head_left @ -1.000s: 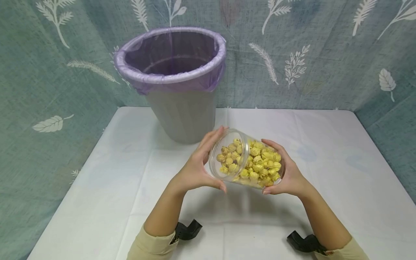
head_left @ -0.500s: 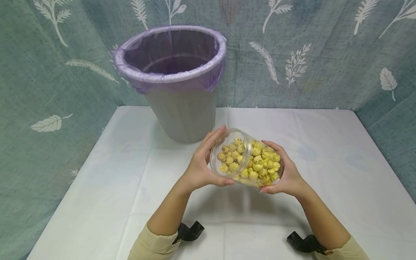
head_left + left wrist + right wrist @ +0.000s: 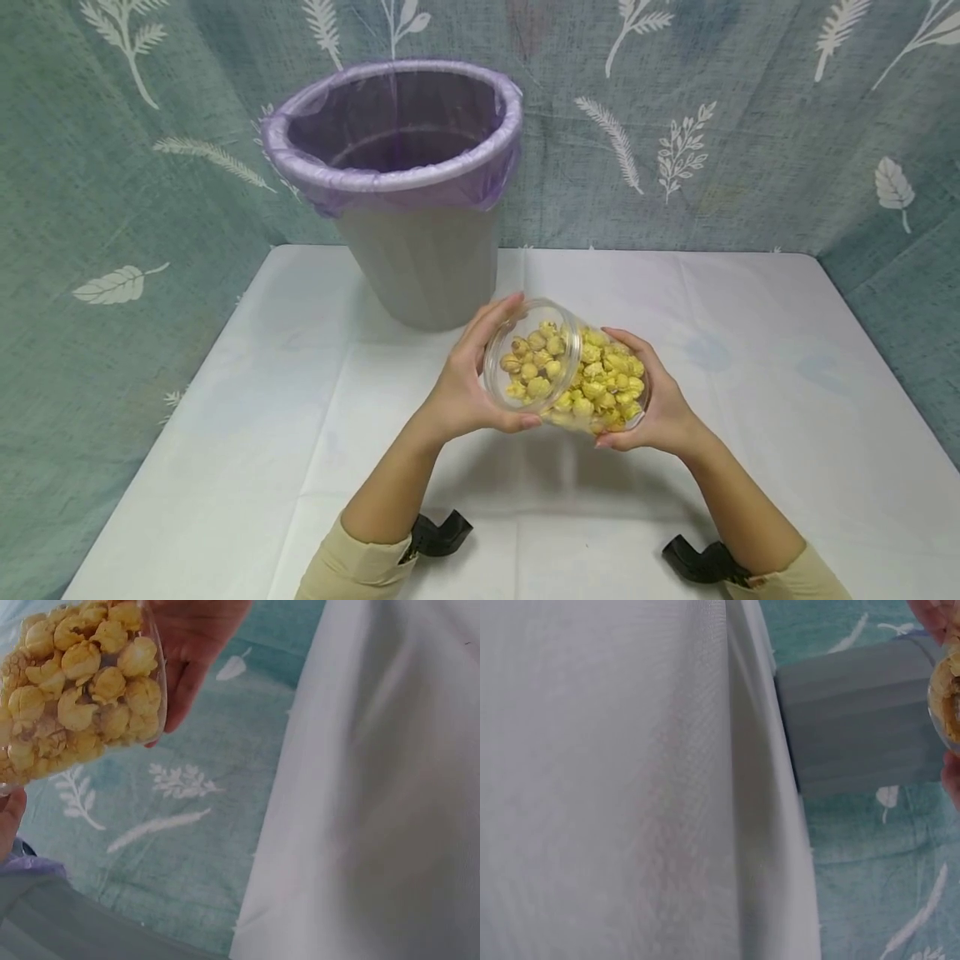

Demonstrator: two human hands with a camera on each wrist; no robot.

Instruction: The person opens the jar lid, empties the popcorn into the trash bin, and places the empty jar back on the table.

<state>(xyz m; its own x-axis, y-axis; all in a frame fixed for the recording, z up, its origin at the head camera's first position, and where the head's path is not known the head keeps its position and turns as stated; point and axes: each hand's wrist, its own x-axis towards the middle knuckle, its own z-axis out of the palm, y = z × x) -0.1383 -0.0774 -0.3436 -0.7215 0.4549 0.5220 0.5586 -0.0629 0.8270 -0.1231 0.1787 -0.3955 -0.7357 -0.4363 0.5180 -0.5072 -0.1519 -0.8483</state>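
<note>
A clear plastic jar (image 3: 600, 379) of yellow popcorn is held on its side above the table, its lid end toward the left and facing slightly toward me. My left hand (image 3: 467, 390) grips the clear lid (image 3: 532, 362), with thumb below and fingers above. Around the base end curls my right hand (image 3: 663, 412), its thumb on the near side. In the left wrist view, popcorn (image 3: 82, 690) shows through the jar wall, with the right hand (image 3: 199, 649) behind it. Only a sliver of the jar (image 3: 949, 697) enters the right wrist view.
A grey trash bin (image 3: 423, 267) with a purple liner (image 3: 390, 179) folded over its rim stands at the table's back left. The table (image 3: 247, 433) has a white cloth. Behind it hangs a green leaf-patterned curtain (image 3: 750, 150).
My left thumb has come in from below the lid to press against it, and the left hand has moved slightly right. The jar and right hand have shifted very little.
</note>
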